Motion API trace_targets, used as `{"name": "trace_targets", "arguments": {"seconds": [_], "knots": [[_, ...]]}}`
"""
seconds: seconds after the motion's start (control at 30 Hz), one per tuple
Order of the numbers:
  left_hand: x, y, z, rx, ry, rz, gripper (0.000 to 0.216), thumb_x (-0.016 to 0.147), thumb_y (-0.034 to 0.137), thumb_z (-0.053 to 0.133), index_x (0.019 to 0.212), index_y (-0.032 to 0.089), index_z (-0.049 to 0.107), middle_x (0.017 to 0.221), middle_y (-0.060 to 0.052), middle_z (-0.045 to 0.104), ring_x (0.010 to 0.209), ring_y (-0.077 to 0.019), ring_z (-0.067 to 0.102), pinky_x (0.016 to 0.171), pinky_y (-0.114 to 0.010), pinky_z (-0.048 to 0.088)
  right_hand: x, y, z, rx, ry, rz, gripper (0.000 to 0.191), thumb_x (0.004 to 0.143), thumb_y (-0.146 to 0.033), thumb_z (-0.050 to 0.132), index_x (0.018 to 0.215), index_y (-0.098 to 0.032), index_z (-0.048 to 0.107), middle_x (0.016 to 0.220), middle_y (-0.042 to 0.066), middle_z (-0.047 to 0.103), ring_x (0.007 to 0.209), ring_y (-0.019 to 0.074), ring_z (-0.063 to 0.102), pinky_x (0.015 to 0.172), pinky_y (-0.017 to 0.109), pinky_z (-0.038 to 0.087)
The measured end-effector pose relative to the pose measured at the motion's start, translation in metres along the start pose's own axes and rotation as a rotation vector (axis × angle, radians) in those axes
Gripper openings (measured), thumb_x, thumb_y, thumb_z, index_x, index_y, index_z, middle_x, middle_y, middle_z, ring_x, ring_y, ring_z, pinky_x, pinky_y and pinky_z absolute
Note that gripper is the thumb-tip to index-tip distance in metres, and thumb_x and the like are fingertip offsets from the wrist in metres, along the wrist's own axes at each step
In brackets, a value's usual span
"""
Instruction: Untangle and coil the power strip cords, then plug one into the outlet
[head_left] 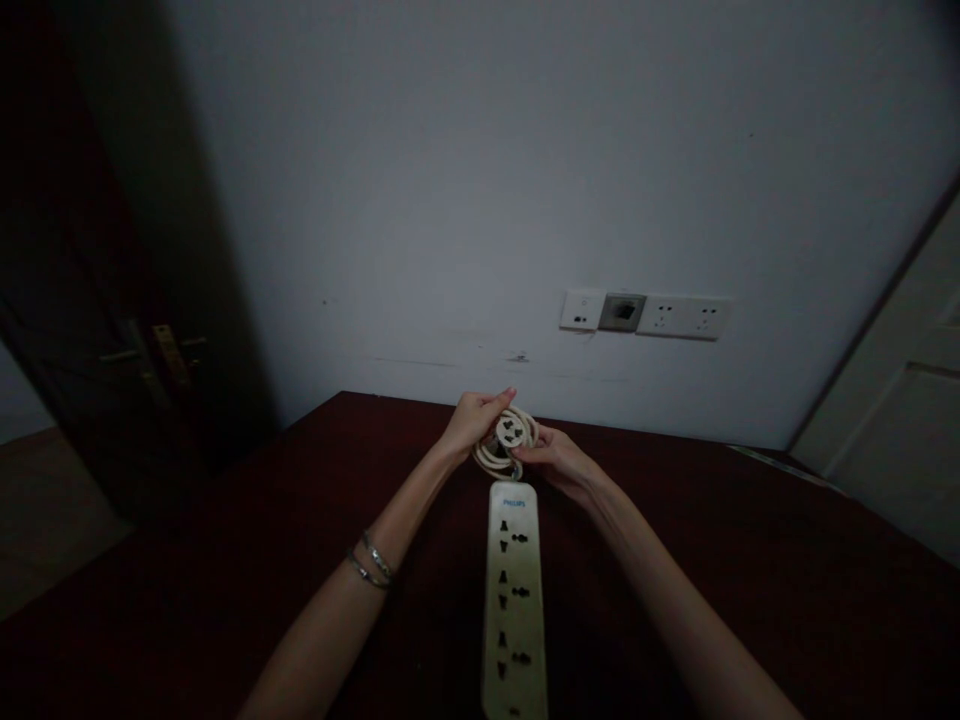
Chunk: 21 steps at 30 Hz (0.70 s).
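A long white power strip (493, 560) lies on the dark red table, pointing away from me, with several sockets along its top. At its far end is its pale cord (490, 464), wound into a small coil. A round white plug adapter (511, 431) with socket holes sits in the middle of the coil. My left hand (478, 416) is closed on the coil's left side, thumb on top. From the right, my right hand (556, 457) grips the coil and the adapter's edge between thumb and fingers.
The dark red table (300, 520) reaches back to a pale wall (420, 200). Wall sockets (675, 316) are mounted above the table, right of centre. A dark door with a handle (172, 352) stands at left, and a light panelled door (900, 420) at right.
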<state>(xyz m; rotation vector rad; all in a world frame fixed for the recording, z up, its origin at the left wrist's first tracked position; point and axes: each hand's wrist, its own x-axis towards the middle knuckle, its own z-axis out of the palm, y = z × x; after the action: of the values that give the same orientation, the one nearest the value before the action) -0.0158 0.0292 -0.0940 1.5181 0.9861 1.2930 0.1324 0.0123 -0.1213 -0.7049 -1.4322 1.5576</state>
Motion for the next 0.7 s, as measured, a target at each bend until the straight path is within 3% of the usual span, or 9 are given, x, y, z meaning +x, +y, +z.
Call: {"name": "trace_targets", "arguments": {"seconds": [0.17,0.33,0.47,0.6,0.7], "knots": [[-0.002,-0.003,0.002,0.125,-0.040,0.029,0.050,0.070,0.060,0.054,0.051,0.013,0.052,0.042,0.003,0.040,0.037,-0.0051,0.031,0.037,-0.020,0.019,0.000,0.002,-0.004,-0.060,0.053,0.050,0.030,0.051,-0.019,0.075,0.079,-0.012,0.068,0.079,0.005,0.068,0.074,0.0179,0.061,0.080,0.033,0.044],[0.001,-0.006,-0.002,0.196,0.009,0.061,0.052,0.070,0.061,0.052,0.049,0.013,0.051,0.043,0.002,0.042,0.040,-0.0064,0.034,0.039,-0.020,0.022,-0.001,0.003,0.001,-0.048,0.090,0.037,0.032,0.051,-0.018,0.075,0.082,-0.013,0.068,0.081,0.005,0.069,0.073,0.0173,0.062,0.077,0.031,0.045],[0.005,-0.011,-0.001,0.118,0.022,0.049,0.052,0.068,0.061,0.055,0.051,0.012,0.053,0.046,0.001,0.045,0.043,-0.0071,0.037,0.041,-0.019,0.025,-0.002,0.003,0.005,0.002,0.151,0.031,0.041,0.048,-0.019,0.077,0.087,-0.016,0.067,0.080,0.003,0.069,0.070,0.0165,0.062,0.070,0.029,0.048],[0.006,-0.013,-0.007,-0.103,-0.102,-0.064,0.050,0.072,0.058,0.054,0.062,0.009,0.062,0.056,-0.004,0.057,0.050,-0.0100,0.049,0.049,-0.021,0.036,-0.002,0.003,0.001,-0.073,0.208,0.009,0.045,0.049,-0.021,0.076,0.092,-0.016,0.066,0.082,0.004,0.068,0.072,0.0188,0.063,0.067,0.031,0.049],[0.005,-0.010,-0.020,-0.301,-0.277,-0.108,0.035,0.069,0.042,0.065,0.077,0.007,0.066,0.073,-0.009,0.064,0.065,-0.0126,0.057,0.063,-0.023,0.044,-0.001,0.002,-0.005,-0.111,0.206,-0.031,0.044,0.050,-0.021,0.075,0.092,-0.015,0.066,0.083,0.004,0.068,0.073,0.0185,0.063,0.068,0.031,0.049]]}}
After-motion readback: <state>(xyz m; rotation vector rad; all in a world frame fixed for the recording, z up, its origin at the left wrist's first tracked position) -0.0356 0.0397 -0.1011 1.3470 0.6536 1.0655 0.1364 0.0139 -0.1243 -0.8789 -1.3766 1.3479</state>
